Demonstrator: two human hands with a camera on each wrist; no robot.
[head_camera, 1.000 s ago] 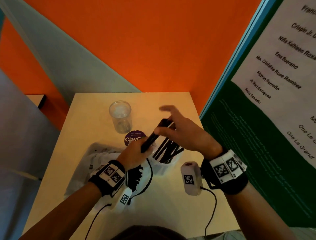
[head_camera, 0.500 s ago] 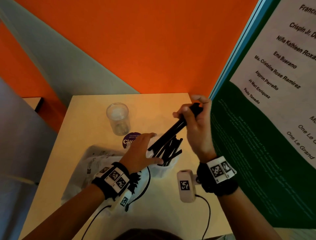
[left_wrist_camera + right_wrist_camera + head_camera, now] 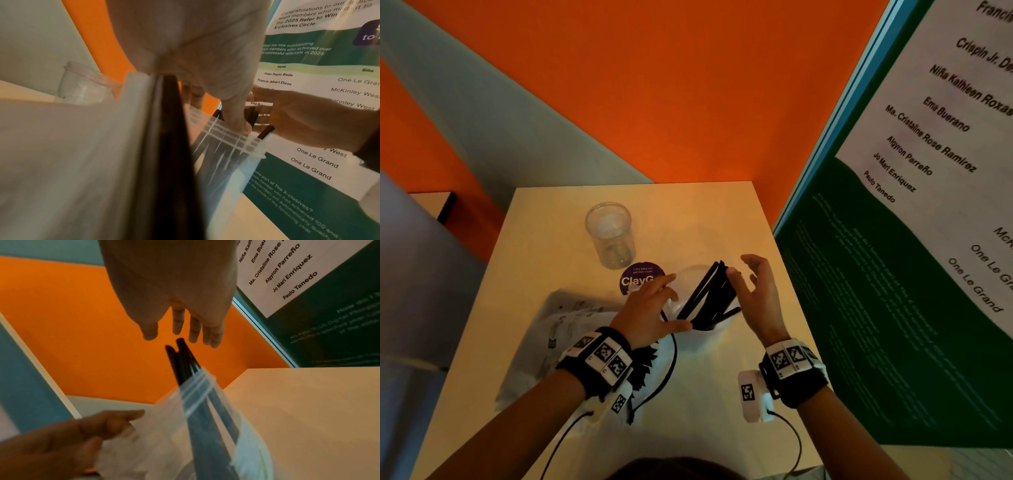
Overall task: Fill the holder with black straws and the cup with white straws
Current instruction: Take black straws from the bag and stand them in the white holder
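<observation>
A translucent white holder (image 3: 717,330) stands mid-table with several black straws (image 3: 703,298) leaning in it, their tips pointing up and away. My left hand (image 3: 650,308) grips the holder's left side, thumb (image 3: 236,120) on its ribbed rim (image 3: 226,138). My right hand (image 3: 753,291) hovers just right of the straw tips (image 3: 180,353), fingers (image 3: 195,331) spread and holding nothing. The clear plastic cup (image 3: 610,236) stands empty at the back left. I cannot make out any white straws.
A crumpled clear plastic bag (image 3: 544,342) lies on the table (image 3: 551,246) under my left forearm. A round purple sticker (image 3: 642,279) sits between cup and holder. A green and white poster panel (image 3: 893,274) borders the right edge; an orange wall (image 3: 688,102) stands behind.
My right hand took the bundle of black straws from the left hand, lowered it into the holder and let go. My left hand moved onto the holder's side.
</observation>
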